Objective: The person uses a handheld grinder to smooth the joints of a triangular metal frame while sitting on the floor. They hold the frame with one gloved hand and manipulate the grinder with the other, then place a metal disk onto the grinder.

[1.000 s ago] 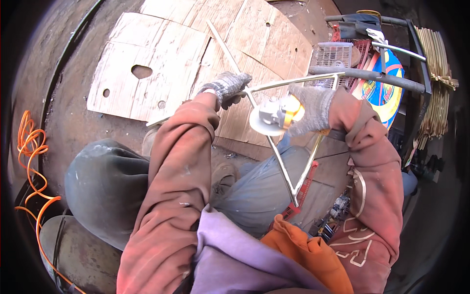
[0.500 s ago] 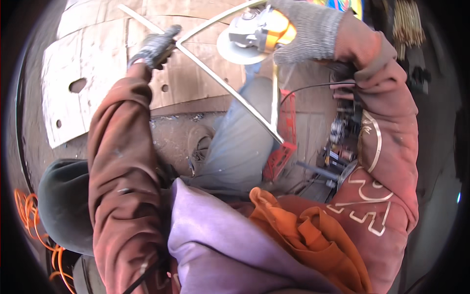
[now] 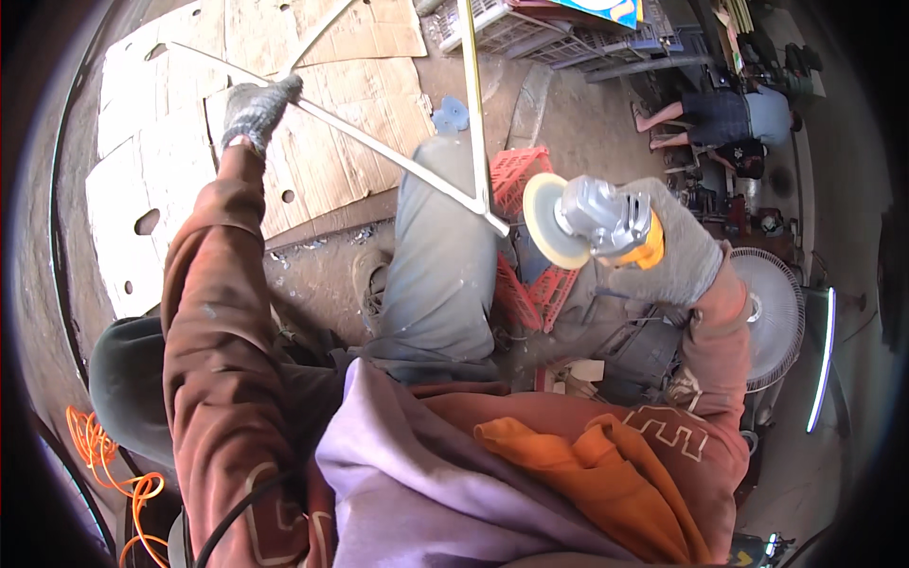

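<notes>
In the head view, you are holding a thin metal rod frame [image 3: 379, 151] whose long bar is running from about 10 o'clock, at your gloved left hand [image 3: 254, 112], down toward 4 o'clock, where it is meeting a second bar at a corner joint just beside the grinder's disc. Your left hand is closing tightly around the upper end of that bar, arm stretched out over the cardboard sheets [image 3: 312, 161] on the floor. Your right hand [image 3: 677, 260], also gloved, is wrapping around the body of the angle grinder [image 3: 597, 222], its pale disc facing 9 o'clock toward the joint; this hand is the nearer one to the corner. A red plastic crate [image 3: 521, 175] is sitting beneath the joint.
</notes>
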`<act>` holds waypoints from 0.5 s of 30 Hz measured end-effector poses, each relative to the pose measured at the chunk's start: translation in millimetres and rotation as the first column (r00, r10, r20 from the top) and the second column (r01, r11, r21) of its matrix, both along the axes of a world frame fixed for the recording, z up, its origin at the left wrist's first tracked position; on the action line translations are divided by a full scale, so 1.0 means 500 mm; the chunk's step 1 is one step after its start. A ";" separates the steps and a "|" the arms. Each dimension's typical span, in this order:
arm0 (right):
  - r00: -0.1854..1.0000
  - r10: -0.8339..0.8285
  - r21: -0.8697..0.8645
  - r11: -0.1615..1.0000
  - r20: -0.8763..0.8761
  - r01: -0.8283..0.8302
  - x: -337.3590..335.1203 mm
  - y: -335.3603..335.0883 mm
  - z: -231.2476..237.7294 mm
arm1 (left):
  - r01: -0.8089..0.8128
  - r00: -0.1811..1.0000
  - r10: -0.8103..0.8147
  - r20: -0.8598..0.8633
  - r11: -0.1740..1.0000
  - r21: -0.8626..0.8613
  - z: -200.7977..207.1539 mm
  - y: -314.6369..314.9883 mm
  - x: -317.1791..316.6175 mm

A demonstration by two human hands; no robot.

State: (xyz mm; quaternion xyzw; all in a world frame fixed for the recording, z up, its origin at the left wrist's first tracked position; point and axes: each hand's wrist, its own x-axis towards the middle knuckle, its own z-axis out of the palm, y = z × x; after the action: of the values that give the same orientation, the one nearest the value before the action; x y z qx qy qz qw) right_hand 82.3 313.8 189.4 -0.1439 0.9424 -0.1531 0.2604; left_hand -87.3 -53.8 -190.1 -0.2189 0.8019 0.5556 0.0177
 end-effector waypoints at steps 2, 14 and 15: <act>0.997 -0.070 -0.095 0.993 0.041 0.074 0.033 -0.002 -0.013 | -0.027 0.999 0.024 0.027 0.996 0.084 0.052 0.018 0.001; 0.986 0.119 0.243 0.966 -0.113 -0.088 0.063 -0.004 0.010 | -0.050 0.965 0.036 -0.261 0.998 -0.045 0.219 -0.011 -0.025; 0.990 0.097 0.238 0.969 -0.098 -0.071 0.063 -0.013 0.017 | -0.033 0.955 0.009 -0.297 0.997 -0.076 0.242 -0.016 -0.013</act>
State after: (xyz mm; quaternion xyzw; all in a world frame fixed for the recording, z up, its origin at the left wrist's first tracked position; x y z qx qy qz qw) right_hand 113.7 307.3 198.0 -0.1603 0.9597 -0.0218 0.2300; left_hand -93.6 -61.9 -69.1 -0.1421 0.8147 0.5498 -0.1173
